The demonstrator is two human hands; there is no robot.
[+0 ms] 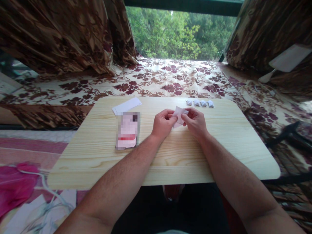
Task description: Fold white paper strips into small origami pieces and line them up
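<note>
A small white piece of paper (179,114), squarish and apparently folded, is held between my two hands over the middle of the table. My left hand (163,123) pinches its left side, thumb on top. On its right edge, my right hand (196,121) grips with thumb and fingers. Just beyond my right hand, several small folded paper pieces (200,103) sit in a row near the table's far edge. Left of my left hand lies a pink phone-shaped object (128,130), partly blurred out. White paper strips (127,106) rest behind it.
The light wooden table (102,165) has rounded corners. Behind it, a flowered cloth (168,78) covers a ledge below a window. A white lamp (290,58) stands at the right. Cables (46,182), papers and a pink cloth (17,185) lie low at the left.
</note>
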